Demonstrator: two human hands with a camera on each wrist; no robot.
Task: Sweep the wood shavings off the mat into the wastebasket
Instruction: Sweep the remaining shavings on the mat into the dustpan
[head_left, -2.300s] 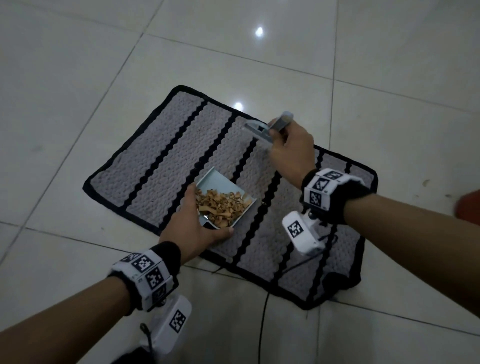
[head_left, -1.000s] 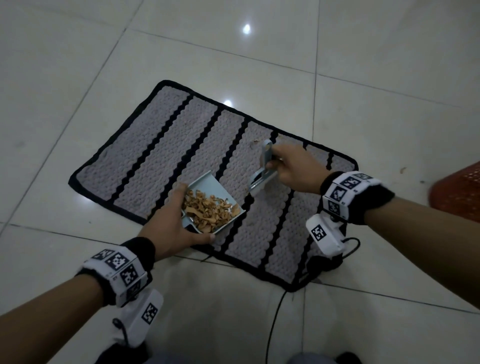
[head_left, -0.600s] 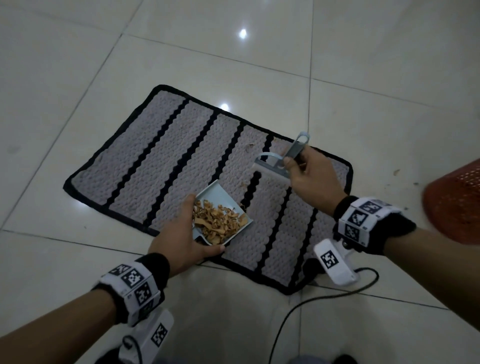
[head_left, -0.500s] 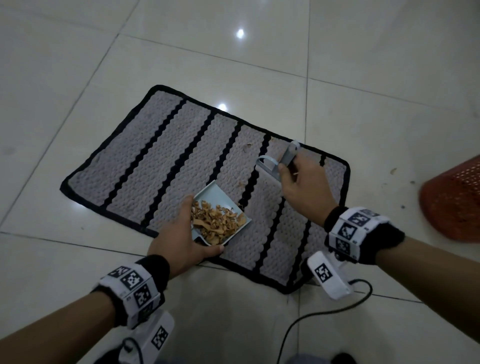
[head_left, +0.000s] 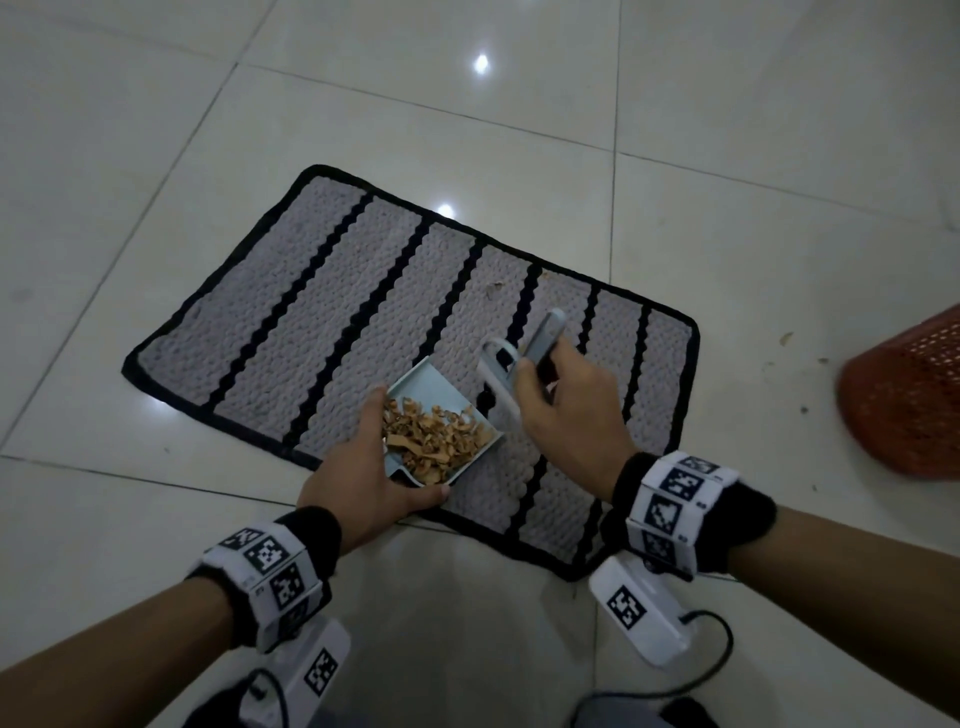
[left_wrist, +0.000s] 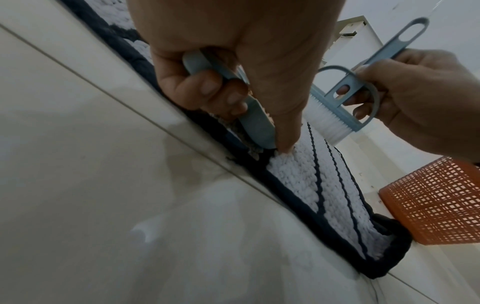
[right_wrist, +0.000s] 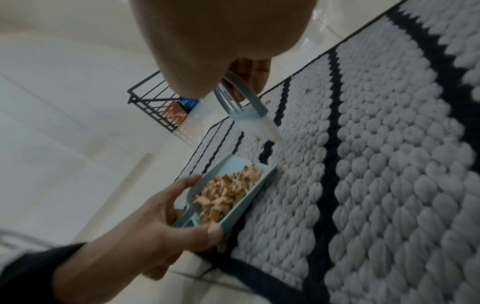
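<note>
Nubby grey mat (head_left: 332, 312) with black scalloped stripes, left hand (head_left: 358, 483) gripping pale blue dustpan (head_left: 441, 389) of curled tan shavings (head_left: 431, 436), right hand (head_left: 566, 410) holding white-bristled brush (head_left: 498, 374), orange mesh wastebasket (head_left: 904, 395) on glossy tiles.

- The wastebasket (head_left: 906, 400), off the mat's (head_left: 332, 317) right end, is cut by the head view's right edge; its rim and inside are out of sight.
- The left hand (head_left: 358, 483) covers the dustpan's (head_left: 441, 387) handle and the near mat border beneath it.
- The right hand (head_left: 566, 415) hides the brush's (head_left: 498, 374) bristles from above and much of its grip.
- In the right wrist view the palm blocks most of the brush; the black wire rack (right_wrist: 153, 102) beyond the mat is blurred, its contents unreadable.
- Specks on the floor (head_left: 779, 260) between mat and wastebasket are too small to tell.
</note>
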